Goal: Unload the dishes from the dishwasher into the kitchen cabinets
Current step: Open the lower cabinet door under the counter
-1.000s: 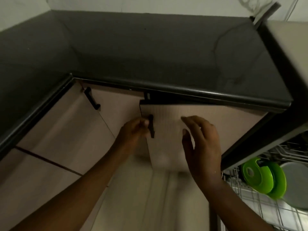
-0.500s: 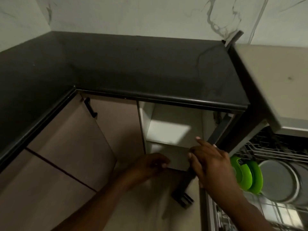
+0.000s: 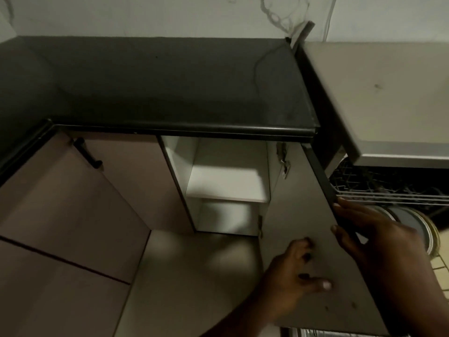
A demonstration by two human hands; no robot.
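The lower cabinet [image 3: 226,183] under the black counter stands open, with a white shelf inside and nothing on it. Its door [image 3: 298,210] is swung out wide toward the dishwasher. My right hand [image 3: 371,237] grips the door's outer edge, thumb on the inner face and fingers over the edge. My left hand [image 3: 296,271] rests against the door's inner face, fingers loosely curled, holding nothing. Behind the door, the dishwasher's lower rack holds upright plates [image 3: 408,220]. The upper wire rack [image 3: 393,190] is above them.
The black countertop [image 3: 170,88] runs along the wall and round the left corner. A shut cabinet door with a black handle [image 3: 88,153] is to the left. The dishwasher's grey top [image 3: 388,98] is at the right. Pale floor tiles lie below.
The cabinet door went from just cracked to fully swung open to the right. My left hand left the handle and followed the door; my right hand moved onto its outer edge.
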